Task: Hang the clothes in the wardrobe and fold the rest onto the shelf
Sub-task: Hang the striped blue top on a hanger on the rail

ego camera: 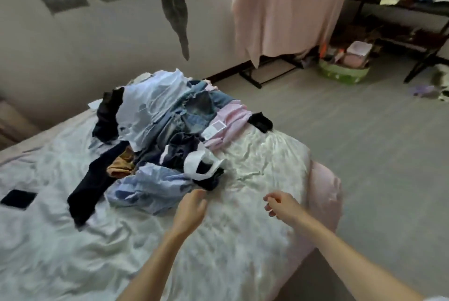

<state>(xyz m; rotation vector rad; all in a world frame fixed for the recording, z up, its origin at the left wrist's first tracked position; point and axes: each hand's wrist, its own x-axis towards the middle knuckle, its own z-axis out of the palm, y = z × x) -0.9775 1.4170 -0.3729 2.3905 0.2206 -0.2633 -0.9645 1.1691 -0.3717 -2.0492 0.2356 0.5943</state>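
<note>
Over the bed (255, 155), left hand (192, 208) and right hand (281, 206) reach, fingers loosely curled, holding nothing.

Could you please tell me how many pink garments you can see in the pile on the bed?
1: a pink garment with a white label lies at the pile's right edge, beside the jeans. Others may be buried underneath.

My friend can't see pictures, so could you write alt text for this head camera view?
A person's left hand and right hand reach, holding nothing, toward a jumbled pile of clothes on a bed with a rumpled white sheet. Beyond the bed, a pink curtain hangs by a cluttered shelf rack.
</note>
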